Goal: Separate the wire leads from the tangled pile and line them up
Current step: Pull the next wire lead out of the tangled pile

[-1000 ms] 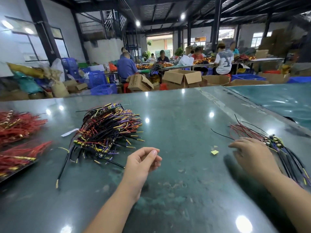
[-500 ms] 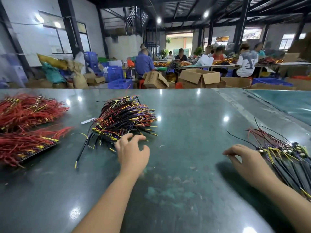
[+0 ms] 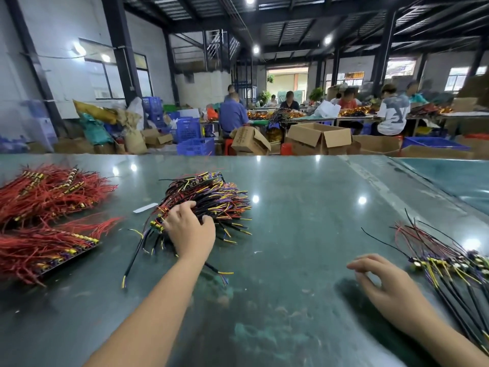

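A: How far along?

B: Early, I judge. Nearest, the right hand (image 3: 385, 287) hangs loose, grasping nothing, beside the lined-up leads (image 3: 449, 263).

A: And farther?

B: The left hand (image 3: 189, 229) clutches into the tangled pile (image 3: 209, 200), mostly unsorted, on the green table (image 3: 304, 221).

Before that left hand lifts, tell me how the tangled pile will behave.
The tangled pile will probably come up floppy: its thin leads splay and droop. Crossed wires likely drag neighbours along. It looks light, so the left hand may slide it across the glossy table.

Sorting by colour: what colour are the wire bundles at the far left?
Red, clearest in the head view.
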### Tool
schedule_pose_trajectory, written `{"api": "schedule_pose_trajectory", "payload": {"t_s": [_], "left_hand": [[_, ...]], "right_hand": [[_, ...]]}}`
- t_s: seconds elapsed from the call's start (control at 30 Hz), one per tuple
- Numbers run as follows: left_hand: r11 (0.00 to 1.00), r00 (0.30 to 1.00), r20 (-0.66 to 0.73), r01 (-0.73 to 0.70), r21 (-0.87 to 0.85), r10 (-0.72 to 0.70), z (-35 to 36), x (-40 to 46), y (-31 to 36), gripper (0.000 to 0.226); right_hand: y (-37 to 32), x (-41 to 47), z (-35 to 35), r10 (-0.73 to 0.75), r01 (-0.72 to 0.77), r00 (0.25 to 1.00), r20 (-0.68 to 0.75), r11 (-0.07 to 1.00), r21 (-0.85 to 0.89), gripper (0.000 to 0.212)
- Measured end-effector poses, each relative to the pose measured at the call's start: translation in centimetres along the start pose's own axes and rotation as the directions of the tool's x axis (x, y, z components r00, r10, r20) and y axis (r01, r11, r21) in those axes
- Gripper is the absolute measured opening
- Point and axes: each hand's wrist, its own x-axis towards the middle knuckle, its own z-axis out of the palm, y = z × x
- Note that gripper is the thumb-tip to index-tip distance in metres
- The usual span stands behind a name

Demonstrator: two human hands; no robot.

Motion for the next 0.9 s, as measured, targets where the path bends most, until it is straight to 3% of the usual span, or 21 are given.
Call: {"api": "schedule_pose_trajectory", "payload": {"t_s": [0.1, 0.17, 0.27, 0.37, 0.5, 0.67, 0.8, 0.9], "left_hand": [[0.983, 0.985, -0.031, -0.170, 0.069, 0.172, 0.1, 4.7, 2.2, 0.040], [0.959, 0.972, 0.032, -0.234, 0.160, 0.232, 0.7, 7.4, 3.3, 0.045], [0.895, 0.944, 0.233, -0.304, 0.326, 0.235, 2.4, 9.6, 4.1, 0.053], [0.895, 0.922, 0.347, -0.292, 0.337, 0.170, 4.3, 10.1, 4.3, 0.049], [0.862, 0.947, 0.234, -0.301, 0.408, 0.220, 5.2, 10.8, 3.9, 0.039], [0.858, 0.916, 0.265, -0.382, 0.343, 0.302, 4.4, 11.8, 3.6, 0.027], [0.925, 0.934, 0.044, -0.356, 0.131, 0.353, 0.9, 12.1, 4.7, 0.033], [0.896, 0.887, -0.131, -0.445, 0.009, 0.442, -2.6, 12.0, 6.6, 0.033]], "right_hand": [[0.2, 0.3, 0.2, -0.009, 0.009, 1.000, 0.003, 1.000, 0.010, 0.025], [0.2, 0.5, 0.3, -0.021, 0.021, 1.000, 0.008, 1.000, 0.004, 0.026], [0.2, 0.6, 0.5, -0.043, 0.044, 0.999, 0.025, 0.999, -0.002, 0.026], [0.3, 0.6, 0.6, -0.060, 0.060, 0.998, 0.032, 0.998, 0.010, 0.027], [0.3, 0.9, 0.8, -0.076, 0.076, 0.997, 0.010, 0.997, 0.025, 0.027], [0.2, 0.8, 0.8, -0.059, 0.057, 0.998, 0.030, 0.997, 0.054, 0.025], [0.1, 0.7, 0.7, -0.071, 0.070, 0.997, 0.041, 0.997, 0.034, 0.024], [-0.1, 0.6, 0.5, -0.067, 0.066, 0.998, 0.014, 0.998, 0.015, 0.023]]}}
